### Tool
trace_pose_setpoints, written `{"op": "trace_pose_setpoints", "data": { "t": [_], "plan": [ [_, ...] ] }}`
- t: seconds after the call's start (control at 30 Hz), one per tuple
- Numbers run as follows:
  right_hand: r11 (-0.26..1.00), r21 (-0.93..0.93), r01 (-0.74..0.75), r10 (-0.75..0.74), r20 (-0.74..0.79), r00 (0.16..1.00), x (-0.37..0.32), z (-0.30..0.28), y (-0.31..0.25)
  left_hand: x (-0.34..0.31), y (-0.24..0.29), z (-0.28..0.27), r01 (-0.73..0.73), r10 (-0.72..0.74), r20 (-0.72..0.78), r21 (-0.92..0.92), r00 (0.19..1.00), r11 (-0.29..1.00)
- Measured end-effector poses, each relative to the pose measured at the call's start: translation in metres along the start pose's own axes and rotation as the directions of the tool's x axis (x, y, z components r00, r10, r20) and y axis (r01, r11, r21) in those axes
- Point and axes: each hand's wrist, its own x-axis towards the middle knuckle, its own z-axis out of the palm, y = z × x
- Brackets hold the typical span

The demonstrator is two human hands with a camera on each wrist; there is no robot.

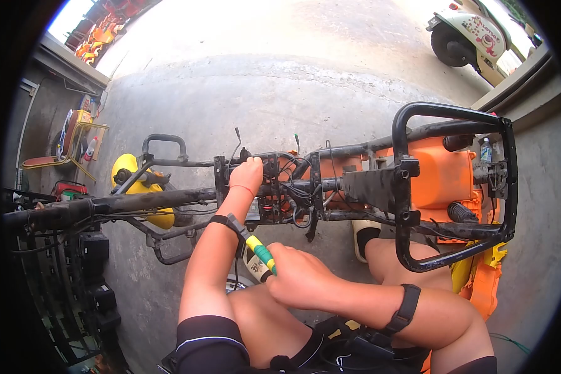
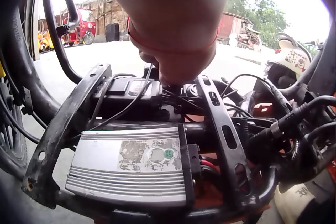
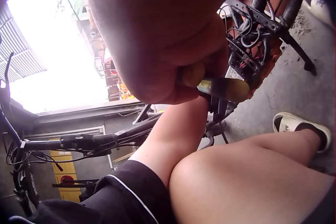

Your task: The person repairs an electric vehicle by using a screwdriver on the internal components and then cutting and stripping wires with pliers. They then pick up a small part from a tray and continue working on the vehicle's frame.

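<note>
My right hand (image 1: 300, 277) grips pliers (image 1: 260, 254) with green-and-yellow handles, held over my left forearm. In the right wrist view, two yellow handle ends (image 3: 236, 90) stick out from under the fist. My left hand (image 1: 248, 172) reaches down into the middle of a black vehicle frame (image 1: 193, 196), beside a slotted crossbar and a bundle of black wires (image 1: 302, 192). Its fingertips are hidden behind the hand, and I cannot tell what they hold. A silver finned box (image 2: 126, 166) sits below that hand, between two black brackets.
Orange body panels (image 1: 439, 171) lie under the frame's right end, which carries a tall black tube loop (image 1: 405, 249). A yellow fender (image 1: 159, 215) is at the left. A chair (image 1: 62, 159) stands by the left wall, and a white scooter (image 1: 474, 37) is parked outside.
</note>
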Motion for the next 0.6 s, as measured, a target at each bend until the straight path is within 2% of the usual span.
{"op": "trace_pose_setpoints", "data": {
  "t": [0.1,0.23,0.6],
  "plan": [
    [1.0,0.0,-0.001,0.001,-0.009,1.0,0.0,0.001,0.0,-0.002,0.003,0.001,0.041,-0.041,-0.014,-0.05,0.999,0.998],
    [1.0,0.002,0.014,-0.014,-0.011,1.0,0.0,0.001,0.001,-0.002,0.007,-0.006,0.068,-0.068,0.005,-0.029,0.998,0.997],
    [1.0,0.004,-0.001,0.001,-0.005,1.0,-0.001,0.0,0.0,-0.009,0.005,-0.014,-0.037,0.037,-0.002,-0.073,0.999,0.997]
  ]
}}
